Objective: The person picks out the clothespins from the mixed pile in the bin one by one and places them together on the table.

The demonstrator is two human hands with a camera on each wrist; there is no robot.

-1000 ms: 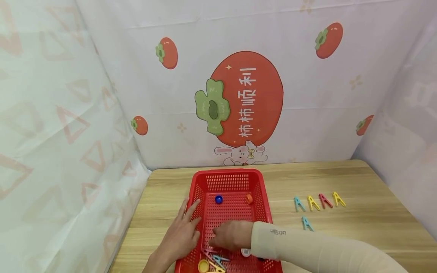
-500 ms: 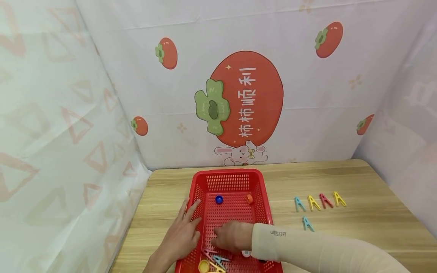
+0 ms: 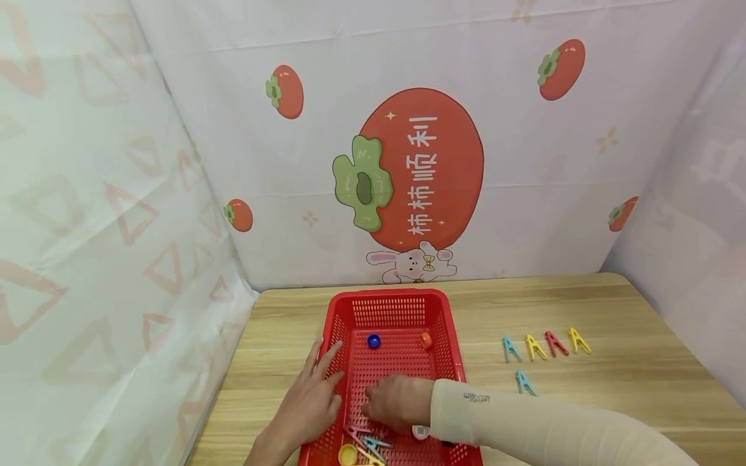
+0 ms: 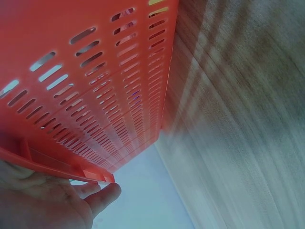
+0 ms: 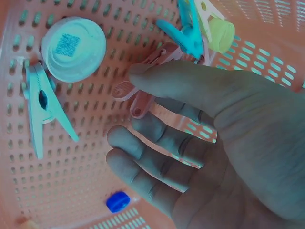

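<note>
Inside a red plastic basket, my right hand pinches a red clothespin between thumb and index finger; the other fingers are loosely bent. From above, that hand hides the clothespin. My left hand rests on the basket's left rim with its fingers spread and fairly straight. Near the right hand lie a pale-blue clothespin, a round white lid, a blue clothespin and a yellow cap. A blue cap and an orange cap lie toward the basket's far end.
Right of the basket, on the wooden table, stands a row of clothespins: blue, yellow, red and yellow. Another blue clothespin lies below the row. A printed cloth hangs behind.
</note>
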